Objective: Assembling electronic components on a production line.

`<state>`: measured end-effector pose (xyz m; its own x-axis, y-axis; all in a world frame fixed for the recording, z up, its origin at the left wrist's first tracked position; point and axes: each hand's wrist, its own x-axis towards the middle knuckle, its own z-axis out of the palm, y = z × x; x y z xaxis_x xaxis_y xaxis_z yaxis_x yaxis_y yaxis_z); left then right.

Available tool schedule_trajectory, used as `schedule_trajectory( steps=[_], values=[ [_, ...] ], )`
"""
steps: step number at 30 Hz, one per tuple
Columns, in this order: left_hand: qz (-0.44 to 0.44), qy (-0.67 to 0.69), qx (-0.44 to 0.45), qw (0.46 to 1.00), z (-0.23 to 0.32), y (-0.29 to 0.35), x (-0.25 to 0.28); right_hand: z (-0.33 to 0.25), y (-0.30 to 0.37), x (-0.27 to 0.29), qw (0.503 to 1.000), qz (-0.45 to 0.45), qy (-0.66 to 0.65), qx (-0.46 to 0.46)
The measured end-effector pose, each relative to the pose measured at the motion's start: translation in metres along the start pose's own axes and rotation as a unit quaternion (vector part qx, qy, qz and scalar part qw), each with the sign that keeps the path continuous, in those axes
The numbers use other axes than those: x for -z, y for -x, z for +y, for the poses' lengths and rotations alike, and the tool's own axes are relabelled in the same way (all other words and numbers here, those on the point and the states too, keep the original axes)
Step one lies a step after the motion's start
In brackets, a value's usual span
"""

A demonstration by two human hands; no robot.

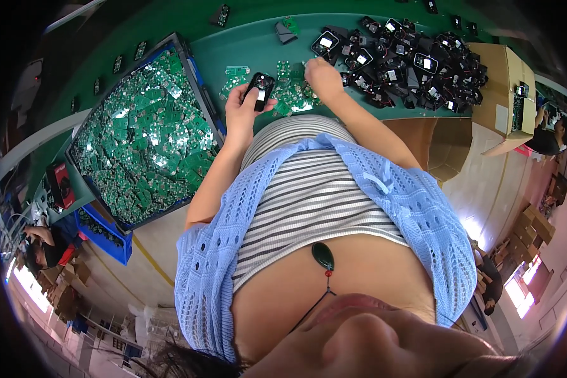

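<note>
Left hand (244, 108): raised just above the near edge of the green worktop (246, 47), forearm coming up from the body, palm turned toward the camera. Its fingers are clenched around a small black housing (260, 89), which stands roughly upright in the grip, long axis running away from the body, a pale window showing on its face.

Right hand (323, 77): forearm stretched further out, knuckles up, fingers curled down onto the loose heap of green circuit boards (291, 94) at the near edge. Whether a board is actually pinched I cannot tell; the fingertips are hidden.

Relation: the heap lies directly between the two hands, just right of the housing and beneath the right hand. The right hand is the nearer one to the boards.

Further out, toward the far right edge: a large pile of black housings (409, 60). At the left edge: a blue tray (198, 82) packed with green boards. A cardboard box (507, 88) sits beyond the right corner.
</note>
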<state>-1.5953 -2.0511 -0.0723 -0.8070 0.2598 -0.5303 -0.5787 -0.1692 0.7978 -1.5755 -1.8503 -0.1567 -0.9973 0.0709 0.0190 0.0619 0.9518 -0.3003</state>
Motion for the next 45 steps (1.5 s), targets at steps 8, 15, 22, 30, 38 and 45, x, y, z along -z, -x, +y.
schedule_trajectory(
  steps=[8, 15, 22, 30, 38, 45],
  values=[
    [-0.096, 0.027, -0.016, 0.995, 0.022, 0.011, -0.026, -0.018, 0.021, 0.083, 0.695, -0.066, -0.675, -0.239],
    [-0.13, -0.151, -0.111, 0.974, 0.015, 0.011, -0.027, -0.035, 0.038, 0.115, 0.725, -0.131, -0.658, -0.155],
    [-0.114, -0.112, -0.086, 0.983, 0.022, 0.018, -0.035, -0.029, 0.043, 0.124, 0.866, -0.059, -0.452, -0.206],
    [-0.088, -0.105, -0.083, 0.987, 0.02, 0.015, -0.037, -0.066, 0.048, 0.163, 0.693, -0.055, -0.703, -0.151],
    [-0.091, -0.119, -0.126, 0.981, 0.011, 0.011, -0.035, -0.068, 0.046, 0.152, 0.7, -0.072, -0.694, -0.15],
    [-0.111, -0.108, -0.092, 0.984, 0.025, 0.023, -0.043, -0.067, 0.049, 0.137, 0.707, -0.062, -0.684, -0.166]
  ],
)
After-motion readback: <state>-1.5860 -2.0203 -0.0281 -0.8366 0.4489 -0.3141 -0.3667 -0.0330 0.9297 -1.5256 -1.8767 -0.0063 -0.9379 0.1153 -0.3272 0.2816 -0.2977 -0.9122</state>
